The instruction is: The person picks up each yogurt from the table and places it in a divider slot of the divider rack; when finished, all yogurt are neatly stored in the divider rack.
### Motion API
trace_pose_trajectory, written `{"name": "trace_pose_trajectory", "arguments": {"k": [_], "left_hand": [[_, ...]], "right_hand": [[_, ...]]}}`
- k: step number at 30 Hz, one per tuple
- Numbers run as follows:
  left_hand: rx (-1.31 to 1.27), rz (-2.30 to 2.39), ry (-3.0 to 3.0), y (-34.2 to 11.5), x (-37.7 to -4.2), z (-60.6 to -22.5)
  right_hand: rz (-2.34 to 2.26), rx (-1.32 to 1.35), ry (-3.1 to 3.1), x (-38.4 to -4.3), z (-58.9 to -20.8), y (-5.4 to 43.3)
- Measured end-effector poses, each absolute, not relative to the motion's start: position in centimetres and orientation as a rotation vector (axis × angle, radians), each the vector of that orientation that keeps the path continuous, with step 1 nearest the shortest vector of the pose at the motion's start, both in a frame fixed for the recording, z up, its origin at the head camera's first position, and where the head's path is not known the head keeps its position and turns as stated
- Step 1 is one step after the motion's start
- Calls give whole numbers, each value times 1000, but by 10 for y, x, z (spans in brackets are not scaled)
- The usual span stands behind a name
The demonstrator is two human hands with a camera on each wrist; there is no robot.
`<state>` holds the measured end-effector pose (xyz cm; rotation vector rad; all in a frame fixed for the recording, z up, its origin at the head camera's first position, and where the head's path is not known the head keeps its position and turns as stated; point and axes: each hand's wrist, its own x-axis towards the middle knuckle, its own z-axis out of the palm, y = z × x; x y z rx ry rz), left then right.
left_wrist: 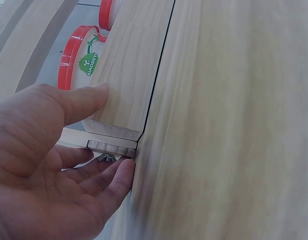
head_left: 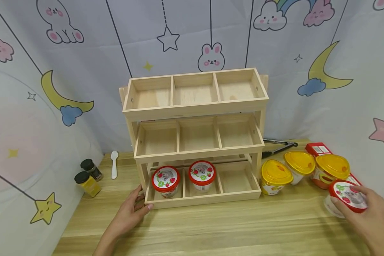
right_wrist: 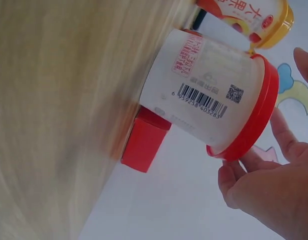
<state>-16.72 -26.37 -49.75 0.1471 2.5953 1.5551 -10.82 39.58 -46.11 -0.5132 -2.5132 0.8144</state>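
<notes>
At the left end of the lowest tier, my left hand [head_left: 129, 211] grips the corner of the wooden three-tier rack [head_left: 195, 156]. Its thumb lies on the front board [left_wrist: 131, 65], fingers curled behind the end near a wing nut [left_wrist: 108, 158]. On the right, my right hand [head_left: 372, 209] holds a clear tub with a red lid [head_left: 348, 195] by the lid, its fingers at the rim [right_wrist: 233, 150]. The tub is upright, its barcode [right_wrist: 201, 100] showing. Two similar red-lidded tubs [head_left: 165, 179] [head_left: 202, 176] sit in the bottom tier's left and middle compartments.
Several yellow-lidded tubs [head_left: 276, 174] stand right of the rack, beside a red box [head_left: 318, 148]. Black-tipped tongs [head_left: 280, 146] lie behind them. To the left are two black-capped seasoning jars [head_left: 91, 169] [head_left: 88, 183] and a white spoon [head_left: 114, 165]. A printed cloth [head_left: 185, 42] hangs behind.
</notes>
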Motion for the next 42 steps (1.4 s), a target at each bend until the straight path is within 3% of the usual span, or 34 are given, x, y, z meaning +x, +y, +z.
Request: {"name": "trace_pose_trajectory", "arguments": {"k": [14,34,42], "left_hand": [[125,1541,2594,-264,-168,-497],[141,1535,2611,-264,-168,-497],[155,1549,2598,-264,-167,-497]], "right_hand": [[851,-538,-2519,-107,-470,403],[972,-815,-2621,-111,-470,405],[935,-742,-2565,-109,-467,404]]}}
